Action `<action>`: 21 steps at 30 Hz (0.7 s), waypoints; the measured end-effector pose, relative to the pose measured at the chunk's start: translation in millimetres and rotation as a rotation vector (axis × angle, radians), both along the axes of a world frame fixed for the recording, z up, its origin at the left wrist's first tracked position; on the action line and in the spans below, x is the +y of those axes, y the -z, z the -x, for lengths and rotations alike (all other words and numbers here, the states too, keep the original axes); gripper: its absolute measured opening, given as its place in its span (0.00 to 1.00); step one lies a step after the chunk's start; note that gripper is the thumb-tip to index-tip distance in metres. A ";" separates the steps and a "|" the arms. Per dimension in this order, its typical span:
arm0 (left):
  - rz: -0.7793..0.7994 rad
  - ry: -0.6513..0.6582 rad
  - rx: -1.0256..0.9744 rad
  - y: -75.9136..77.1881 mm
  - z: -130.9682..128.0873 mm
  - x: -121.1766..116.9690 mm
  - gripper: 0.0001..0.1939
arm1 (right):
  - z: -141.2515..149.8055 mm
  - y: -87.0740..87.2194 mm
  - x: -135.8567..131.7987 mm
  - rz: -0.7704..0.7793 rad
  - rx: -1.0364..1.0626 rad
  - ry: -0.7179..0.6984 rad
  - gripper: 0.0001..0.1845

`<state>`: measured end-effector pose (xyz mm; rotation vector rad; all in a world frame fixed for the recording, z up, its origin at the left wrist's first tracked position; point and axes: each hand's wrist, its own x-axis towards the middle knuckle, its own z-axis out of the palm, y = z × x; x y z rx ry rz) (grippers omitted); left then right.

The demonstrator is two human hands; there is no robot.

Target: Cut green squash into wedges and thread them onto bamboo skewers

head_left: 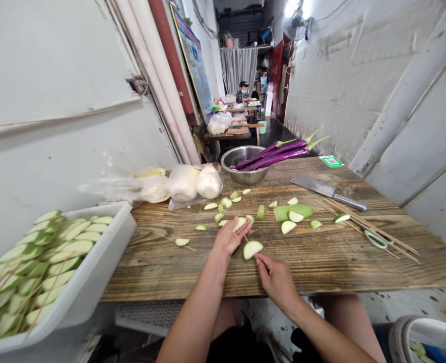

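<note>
My left hand (228,239), palm turned up, holds a half-round zucchini slice (240,224) on its fingers. My right hand (277,277) is closed, its thumb and fingers pinching the lower end of a thin wooden skewer (244,235). Another zucchini slice (253,249) is threaded on that skewer between the two hands. The skewer's upper end meets the slice in my left hand; whether it has pierced it I cannot tell. Around them lie several loose slices (289,227) and a larger zucchini piece (303,212) on the wooden table (207,272).
At left, a white bin (113,247) holds many skewered slices. A steel bowl (245,176) with purple eggplants (279,156) stands at the back beside bagged white items (185,184). To the right lie a cleaver (315,186), skewers (381,234) and scissors (376,239). Another person (242,93) sits far back.
</note>
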<state>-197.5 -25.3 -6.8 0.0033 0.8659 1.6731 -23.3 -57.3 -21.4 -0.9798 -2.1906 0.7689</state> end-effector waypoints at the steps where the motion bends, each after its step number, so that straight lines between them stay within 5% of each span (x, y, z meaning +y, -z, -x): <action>1: 0.002 0.002 0.000 0.0 -0.1 0.1 0.02 | 0.4 0.1 0.1 0.000 -0.004 0.001 0.17; 21: -0.027 0.031 0.010 5.1 -3.1 0.3 0.03 | 5.0 -1.5 1.7 0.012 0.002 0.006 0.17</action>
